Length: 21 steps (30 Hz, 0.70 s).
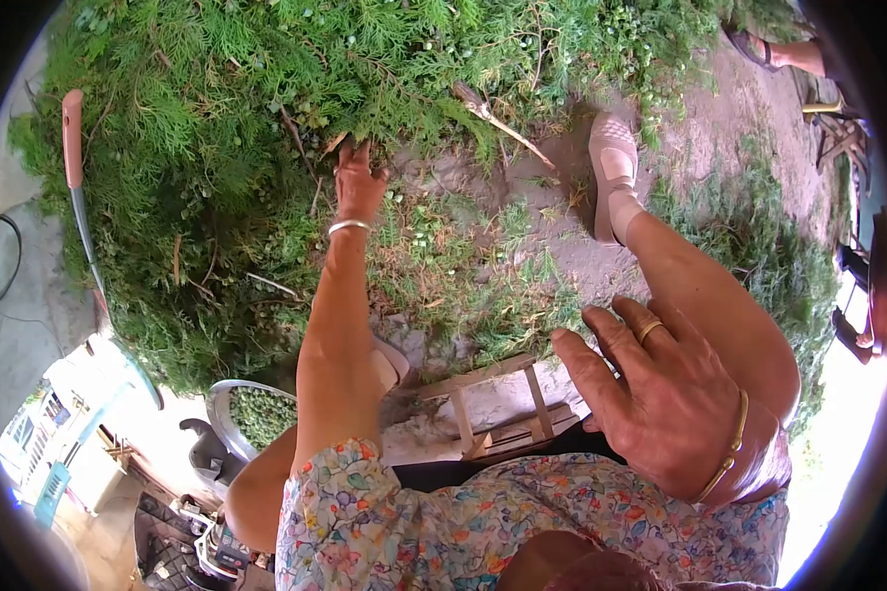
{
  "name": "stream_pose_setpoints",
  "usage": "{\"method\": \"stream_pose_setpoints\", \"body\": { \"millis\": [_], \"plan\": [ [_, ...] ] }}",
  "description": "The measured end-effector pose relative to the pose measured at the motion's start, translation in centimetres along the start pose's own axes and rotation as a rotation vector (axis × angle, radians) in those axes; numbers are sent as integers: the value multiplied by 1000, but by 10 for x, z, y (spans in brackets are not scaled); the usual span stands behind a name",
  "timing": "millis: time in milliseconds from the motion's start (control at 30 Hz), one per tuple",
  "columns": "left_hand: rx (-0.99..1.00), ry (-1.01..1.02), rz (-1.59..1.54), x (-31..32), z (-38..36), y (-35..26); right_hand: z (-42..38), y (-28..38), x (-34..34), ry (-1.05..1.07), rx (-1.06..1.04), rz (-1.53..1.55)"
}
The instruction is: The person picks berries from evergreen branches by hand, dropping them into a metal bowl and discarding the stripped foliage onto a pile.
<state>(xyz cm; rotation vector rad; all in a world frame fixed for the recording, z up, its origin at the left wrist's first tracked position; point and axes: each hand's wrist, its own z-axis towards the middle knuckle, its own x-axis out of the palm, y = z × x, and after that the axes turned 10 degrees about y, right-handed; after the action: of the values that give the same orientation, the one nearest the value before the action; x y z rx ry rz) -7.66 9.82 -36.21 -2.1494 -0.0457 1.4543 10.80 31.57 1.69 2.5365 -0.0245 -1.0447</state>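
My left hand (358, 187), with a pale bracelet at the wrist, reaches forward to the lower edge of a large heap of green conifer branches (217, 128). Its fingers are stretched out and the thumb stands apart; the fingertips are partly hidden among the sprigs. My right hand (660, 399) is raised near my right thigh, palm down, its fingers extended and holding nothing. A ring and a gold-coloured bangle are on it. Small round cones dot the sprigs. Ahead of my left hand, to its right, a bare cut stick (508, 126) juts out of the heap.
Between my feet, loose clippings (443, 256) litter the ground. A wooden frame (498, 404) lies close before me. To the left are a metal basin (225, 409) of small green cones and a long tool with a brownish handle (73, 138). Another person's foot (754, 47) shows at upper right.
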Motion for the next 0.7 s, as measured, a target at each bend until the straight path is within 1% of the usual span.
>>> {"method": "stream_pose_setpoints", "body": {
  "millis": [33, 133, 200, 267, 300, 367, 400, 467, 533, 600, 633, 667, 700],
  "plan": [
    [-1, -1, -4, 2, -1, 0, 1, 0, -1, -25, -32, 1],
    [-19, 50, -36, 19, -15, -1, 2, 0, -3, -16, -32, 17],
    [-8, 62, -122, 43, -42, -1, 3, 3, -2, 2, 1, 2],
    [4, 57, -323, 64, -80, -14, 3, 5, 0, 20, 30, -21],
    [0, 56, -325, 69, -95, -20, 3, 5, 1, 27, 22, -28],
    [108, 47, -129, 77, -115, -30, 3, 7, 2, 40, 13, -40],
    [105, 47, -131, 69, -113, -40, 4, 8, 2, 33, 15, -36],
    [114, 90, -33, 40, -102, -62, 4, 8, 2, 30, 14, -30],
    [114, 127, -64, 40, -100, -60, 6, 6, 2, -22, -52, -40],
    [118, 227, -21, 44, -102, -53, 6, 6, 4, -49, -41, -53],
    [159, 216, -17, 49, -106, -46, 6, 6, 5, -71, -28, -64],
    [162, 219, -19, 57, -115, -42, 5, 7, 3, -69, -25, -63],
    [179, 220, -18, 59, -125, -41, 5, 8, 0, -17, 11, -48]
  ]
}}
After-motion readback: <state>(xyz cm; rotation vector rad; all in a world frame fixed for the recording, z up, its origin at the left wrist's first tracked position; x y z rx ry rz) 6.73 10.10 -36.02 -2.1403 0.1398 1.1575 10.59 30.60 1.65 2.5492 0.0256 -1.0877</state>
